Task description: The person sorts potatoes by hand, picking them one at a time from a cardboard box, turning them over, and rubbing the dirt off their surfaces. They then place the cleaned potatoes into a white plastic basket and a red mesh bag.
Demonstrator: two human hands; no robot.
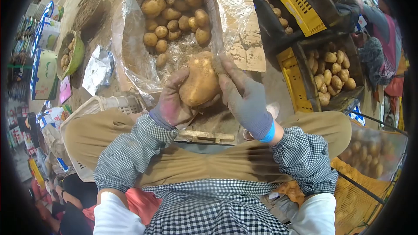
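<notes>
A large potato [198,82] is held up between my two gloved hands, over the near edge of a plastic-lined cardboard box [241,21]. My left hand [176,102] is closed round its left side and underside. From the right, my right hand [246,98] grips the same potato, its fingers pressed against the upper right side. Something greyish shows at those fingertips, but I cannot make out whether it is glove or a separate thing. Several smaller potatoes [173,14] lie in the far part of the box on the dirty plastic lining.
Right stands a yellow and black crate [289,76] of potatoes, with another yellow crate [300,4] beyond it. A person in pink [392,35] is at far right. On the left are a green basket [77,56], crumpled plastic [98,69] and a white crate [111,102].
</notes>
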